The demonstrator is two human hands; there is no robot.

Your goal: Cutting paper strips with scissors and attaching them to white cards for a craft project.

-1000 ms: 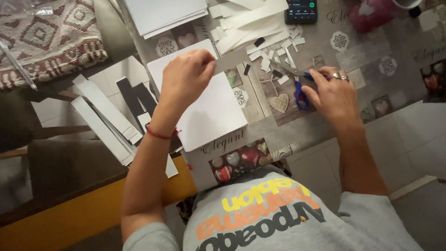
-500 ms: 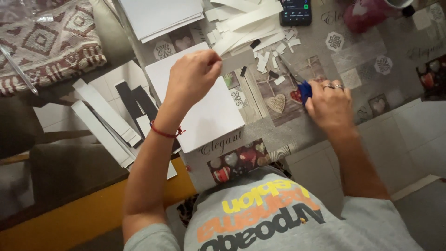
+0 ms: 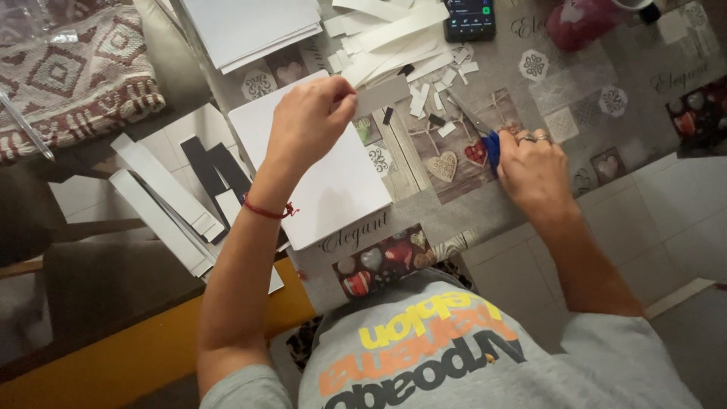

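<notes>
— Hard to make out?
— Blue-handled metal scissors (image 3: 485, 135), handles mostly buried under right hand (image 3: 534, 168); fingers closed around them, blades lying on patterned tablecloth (image 3: 606, 98).
— And left hand (image 3: 310, 121)?
— Pinching narrow grey paper strip (image 3: 382, 95) above white square sheet (image 3: 318, 174).
— Cut off?
— Black phone (image 3: 469, 17), white paper stack (image 3: 254, 26) at top edge.
— Containers?
— Cannot tell.
</notes>
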